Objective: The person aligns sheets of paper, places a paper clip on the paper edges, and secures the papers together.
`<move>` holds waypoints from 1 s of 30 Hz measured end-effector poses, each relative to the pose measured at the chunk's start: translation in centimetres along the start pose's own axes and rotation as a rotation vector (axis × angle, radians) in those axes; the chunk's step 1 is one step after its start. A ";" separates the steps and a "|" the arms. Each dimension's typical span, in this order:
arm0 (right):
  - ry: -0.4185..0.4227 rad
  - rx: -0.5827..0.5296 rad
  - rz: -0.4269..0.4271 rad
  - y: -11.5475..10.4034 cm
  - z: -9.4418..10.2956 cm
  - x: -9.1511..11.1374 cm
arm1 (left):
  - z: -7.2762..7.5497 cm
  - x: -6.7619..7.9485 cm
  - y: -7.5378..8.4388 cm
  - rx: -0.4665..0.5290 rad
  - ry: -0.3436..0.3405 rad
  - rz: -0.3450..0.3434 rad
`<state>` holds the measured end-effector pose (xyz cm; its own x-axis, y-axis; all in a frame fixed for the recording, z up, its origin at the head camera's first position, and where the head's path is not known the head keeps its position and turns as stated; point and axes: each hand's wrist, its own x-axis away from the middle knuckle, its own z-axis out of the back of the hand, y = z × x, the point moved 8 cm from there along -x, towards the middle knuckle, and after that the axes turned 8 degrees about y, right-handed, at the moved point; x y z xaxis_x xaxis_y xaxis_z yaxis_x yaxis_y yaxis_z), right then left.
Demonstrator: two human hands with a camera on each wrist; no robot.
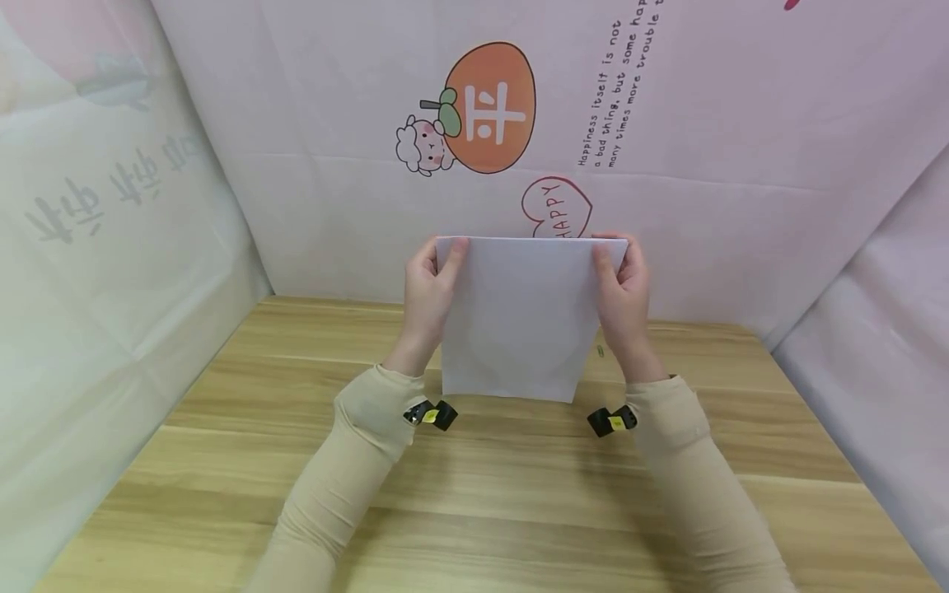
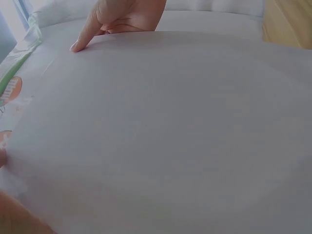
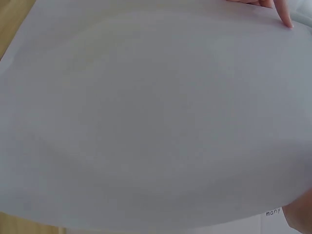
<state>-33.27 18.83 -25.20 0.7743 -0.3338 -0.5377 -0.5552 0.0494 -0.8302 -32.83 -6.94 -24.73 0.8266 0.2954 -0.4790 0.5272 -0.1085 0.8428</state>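
A blank white sheet of paper is held up over the table, facing me, its lower edge hanging free. My left hand pinches its upper left corner, thumb on the near face and fingers behind. At the upper right corner my right hand grips the same way. In the left wrist view the paper fills most of the picture, with the right hand at its far edge. The right wrist view is mostly paper too, the left hand's fingers showing at the top right.
Below is a wooden table. A small green object lies on it near the right wrist. Printed white cloth hangs behind, with more cloth at both sides. Each sleeve carries a small black wrist camera.
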 end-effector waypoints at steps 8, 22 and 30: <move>-0.033 -0.004 -0.024 1.1 0.5 0.7 | 0.5 0.4 -1.6 -0.019 -0.033 0.043; -0.014 0.027 -0.023 0.6 0.5 0.6 | 0.5 0.3 -1.3 0.000 -0.026 0.039; 0.015 0.017 -0.010 -0.5 0.1 0.4 | 0.1 0.0 -0.7 -0.010 0.021 0.039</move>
<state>-32.63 18.76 -25.06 0.7755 -0.3480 -0.5268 -0.5417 0.0620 -0.8383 -33.14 -6.98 -25.33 0.8420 0.3110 -0.4408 0.4928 -0.1108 0.8631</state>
